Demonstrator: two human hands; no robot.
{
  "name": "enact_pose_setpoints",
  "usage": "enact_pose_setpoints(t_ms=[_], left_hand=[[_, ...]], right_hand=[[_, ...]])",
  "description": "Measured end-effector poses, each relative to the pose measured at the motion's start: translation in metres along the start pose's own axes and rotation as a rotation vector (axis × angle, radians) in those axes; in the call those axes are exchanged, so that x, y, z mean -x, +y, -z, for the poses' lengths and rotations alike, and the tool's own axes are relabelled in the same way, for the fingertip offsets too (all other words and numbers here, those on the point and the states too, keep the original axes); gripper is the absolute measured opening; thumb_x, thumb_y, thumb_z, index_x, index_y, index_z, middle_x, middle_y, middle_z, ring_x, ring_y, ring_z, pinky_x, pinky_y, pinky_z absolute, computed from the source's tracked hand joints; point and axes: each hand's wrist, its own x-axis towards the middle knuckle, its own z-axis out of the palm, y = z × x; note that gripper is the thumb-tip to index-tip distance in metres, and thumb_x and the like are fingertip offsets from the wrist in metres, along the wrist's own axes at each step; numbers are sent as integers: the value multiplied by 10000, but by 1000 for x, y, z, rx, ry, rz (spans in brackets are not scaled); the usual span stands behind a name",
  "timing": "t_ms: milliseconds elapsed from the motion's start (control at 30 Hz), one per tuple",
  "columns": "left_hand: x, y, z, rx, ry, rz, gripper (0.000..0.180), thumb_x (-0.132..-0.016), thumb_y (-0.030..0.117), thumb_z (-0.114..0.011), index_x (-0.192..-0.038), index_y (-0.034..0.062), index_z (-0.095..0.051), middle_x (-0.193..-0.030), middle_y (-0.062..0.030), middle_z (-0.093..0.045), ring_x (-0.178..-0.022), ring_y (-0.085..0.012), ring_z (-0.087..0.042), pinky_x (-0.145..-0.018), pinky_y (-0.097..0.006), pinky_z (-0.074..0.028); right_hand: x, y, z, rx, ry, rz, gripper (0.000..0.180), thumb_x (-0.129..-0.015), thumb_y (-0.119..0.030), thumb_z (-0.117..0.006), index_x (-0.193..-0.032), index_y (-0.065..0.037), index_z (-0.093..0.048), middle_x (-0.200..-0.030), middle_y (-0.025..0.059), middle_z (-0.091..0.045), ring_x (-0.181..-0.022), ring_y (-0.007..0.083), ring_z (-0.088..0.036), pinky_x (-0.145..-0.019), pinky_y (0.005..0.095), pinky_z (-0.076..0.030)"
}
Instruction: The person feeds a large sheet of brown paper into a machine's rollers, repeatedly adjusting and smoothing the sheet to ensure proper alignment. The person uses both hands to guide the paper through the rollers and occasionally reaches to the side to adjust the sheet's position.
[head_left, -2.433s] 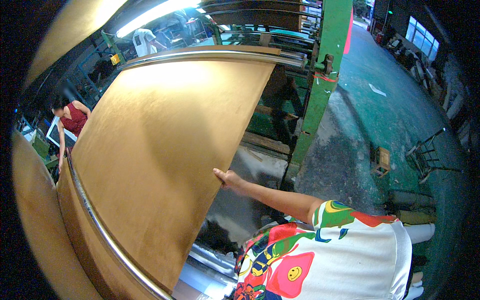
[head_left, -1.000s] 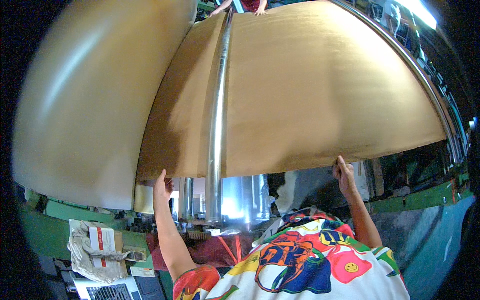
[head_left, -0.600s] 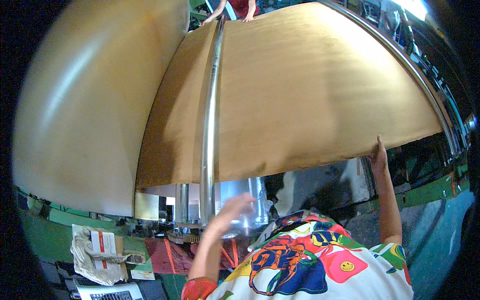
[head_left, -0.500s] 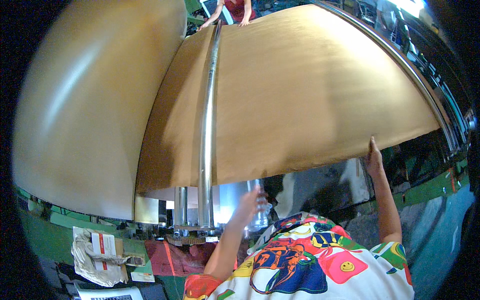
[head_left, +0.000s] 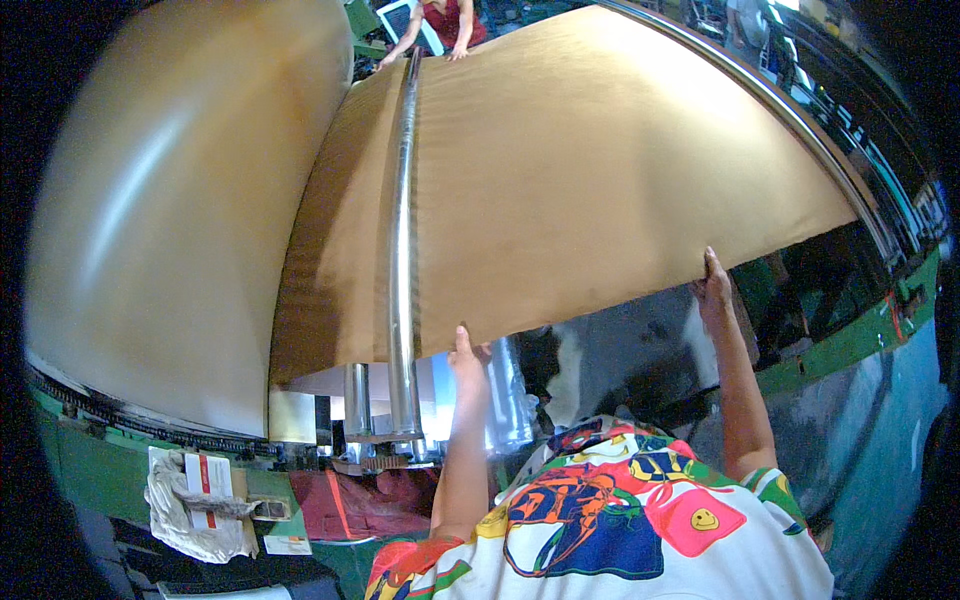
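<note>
A wide, smooth brown sheet (head_left: 540, 190) stretches from the large drum at left towards the far right. My left hand (head_left: 466, 358) grips its near edge just right of a metal bar, thumb on top and fingers underneath, mostly hidden. Further right along that edge, my right hand (head_left: 714, 284) pinches the sheet the same way, with its thumb pointing up. The shiny metal bar (head_left: 403, 220) runs lengthwise across the sheet from near to far. At the far edge, another person's hands (head_left: 458, 52) rest on or beside the sheet.
A big tan drum (head_left: 170, 230) fills the left. Along the right lies a long metal rail (head_left: 770, 95). Below the sheet are upright metal posts (head_left: 357, 400) and dark machine parts. White gloves or cloth and a box (head_left: 200, 505) sit at lower left, on a green surface.
My left hand has moved up from below the sheet and taken hold of its near edge. My right hand keeps its grip and appears slightly further left and up.
</note>
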Motion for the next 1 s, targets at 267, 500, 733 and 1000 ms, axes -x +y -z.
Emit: enact_pose_setpoints(t_ms=[267,500,733,1000], left_hand=[[-16,-17,13,84,111,34,354,-872,358,-479,-890,10,-539,-775,-74,-558,-678,-169,-524,-602,-291,-416],[-15,-29,-15,43,215,73,456,-868,376,-479,-1084,-25,-501,-1056,-123,-557,-922,-231,-531,-810,-346,-417],[30,-35,-91,-24,-257,121,401,-877,408,-453,-894,20,-554,-678,-61,-577,-566,-127,-514,-501,-259,-412],[37,-27,-59,-96,-158,114,446,-868,421,-460,-667,29,-531,-566,-46,-541,-464,-102,-452,-443,-234,-358]], right_hand=[[3,23,5,171,54,-68,249,-880,-360,-453,-791,-142,-535,-583,-56,-419,-448,59,-324,-409,216,-241],[10,39,-8,101,48,-95,289,-888,-385,-432,-712,-167,-500,-554,-54,-387,-425,66,-298,-395,209,-234],[11,39,-2,112,-78,-165,310,-863,-400,-478,-808,-107,-560,-740,-29,-528,-605,79,-465,-480,242,-349],[47,29,-31,-42,-227,-55,341,-869,-413,-459,-693,-125,-508,-547,-25,-429,-430,88,-367,-399,227,-281]])
